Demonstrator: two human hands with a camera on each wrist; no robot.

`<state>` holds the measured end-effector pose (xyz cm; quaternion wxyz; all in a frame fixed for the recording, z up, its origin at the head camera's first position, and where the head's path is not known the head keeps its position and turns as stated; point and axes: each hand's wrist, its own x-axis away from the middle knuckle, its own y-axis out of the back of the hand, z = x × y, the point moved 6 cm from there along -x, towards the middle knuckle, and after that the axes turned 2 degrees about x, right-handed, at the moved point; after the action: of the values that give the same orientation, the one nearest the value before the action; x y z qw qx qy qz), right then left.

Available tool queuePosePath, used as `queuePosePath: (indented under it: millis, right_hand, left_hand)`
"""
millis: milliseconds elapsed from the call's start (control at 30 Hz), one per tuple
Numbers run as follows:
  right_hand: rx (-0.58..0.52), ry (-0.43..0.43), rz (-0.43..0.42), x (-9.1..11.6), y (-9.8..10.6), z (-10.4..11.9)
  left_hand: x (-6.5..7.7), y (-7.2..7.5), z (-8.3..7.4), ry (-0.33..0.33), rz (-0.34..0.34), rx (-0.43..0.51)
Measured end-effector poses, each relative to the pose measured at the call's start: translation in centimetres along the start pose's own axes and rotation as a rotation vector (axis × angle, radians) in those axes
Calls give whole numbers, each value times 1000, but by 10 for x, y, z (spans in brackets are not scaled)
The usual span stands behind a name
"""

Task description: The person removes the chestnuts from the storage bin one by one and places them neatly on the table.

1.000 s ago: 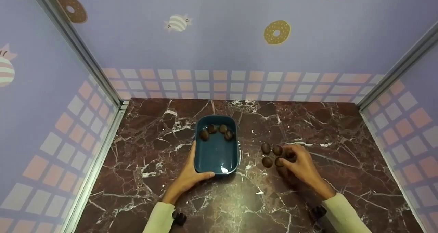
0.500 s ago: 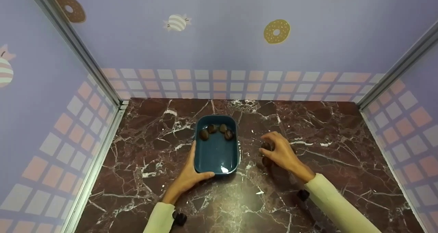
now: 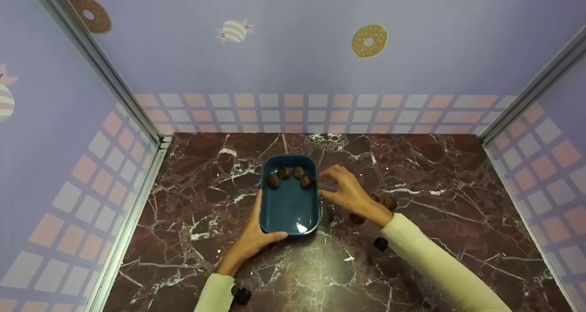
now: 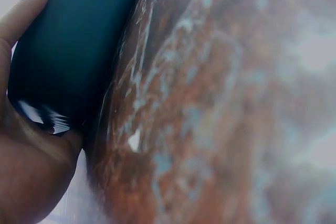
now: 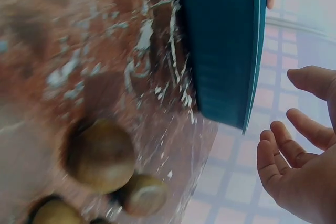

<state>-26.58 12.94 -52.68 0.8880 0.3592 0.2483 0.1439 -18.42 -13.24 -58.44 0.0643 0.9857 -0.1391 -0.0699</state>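
My left hand [image 3: 254, 234] holds a deep teal rectangular dish [image 3: 288, 209] at its near left corner, fingers along the side and thumb on the near rim. Several round, brown, nut-like pieces [image 3: 273, 180] sit in an arc at the dish's far end. Just right of the dish is my right hand [image 3: 345, 190], its fingers spread and nothing between them in the right wrist view. More brown nut-like pieces [image 5: 101, 155] lie on the table, partly hidden by the right hand and wrist in the head view.
A dark red marble-patterned tabletop [image 3: 206, 188] carries everything. Purple walls [image 3: 297, 64] with printed sweets and checks stand behind and at both sides. Metal strips [image 3: 137, 193] run along the wall corners and the left edge.
My right hand has moved left, from the brown pieces on the table to the right side of the dish. The left hand and the dish have stayed in place.
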Motion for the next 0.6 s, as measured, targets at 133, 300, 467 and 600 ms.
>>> queuePosePath:
  millis: [133,300,467,600]
  right_hand:
    - [-12,19,41,-11,-14,6]
    - [-27,26,101,-23,-30,12]
    - [-45,31,140,-31,-45,16]
    - [-42,39,153,-35,-54,18]
  left_hand:
    - [0,1,-1,7,14,10]
    - [-2,1,17,45,21,-5]
    - [-4,0,39,55,4,-13]
    - [-5,0,39,47,4,-13]
